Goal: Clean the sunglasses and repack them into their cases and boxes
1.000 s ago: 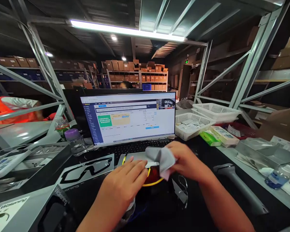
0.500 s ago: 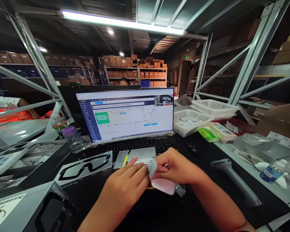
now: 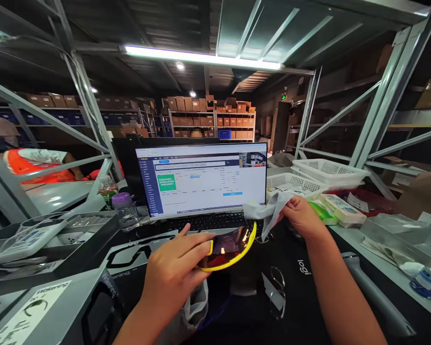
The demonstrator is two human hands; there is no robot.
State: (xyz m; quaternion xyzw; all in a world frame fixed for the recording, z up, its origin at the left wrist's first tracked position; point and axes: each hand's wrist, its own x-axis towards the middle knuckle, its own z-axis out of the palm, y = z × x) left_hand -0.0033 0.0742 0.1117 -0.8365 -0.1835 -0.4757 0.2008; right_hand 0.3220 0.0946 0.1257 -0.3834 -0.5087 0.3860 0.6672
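The left hand [image 3: 174, 273] clamped yellow-rimmed sports glasses [image 3: 227, 249] just before the keyboard [image 3: 208, 221]; the right hand [image 3: 301, 216], well apart, pinched a grey cleaning cloth [image 3: 267, 211]. Wiping seemed in hand; the lens apparently called for the cloth next.

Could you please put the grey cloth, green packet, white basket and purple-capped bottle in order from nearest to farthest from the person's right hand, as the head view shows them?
1. Grey cloth: held in the right hand.
2. Green packet: just right of the fingers.
3. White basket: behind the hand, right of the monitor.
4. Purple-capped bottle: far left, beside the monitor.
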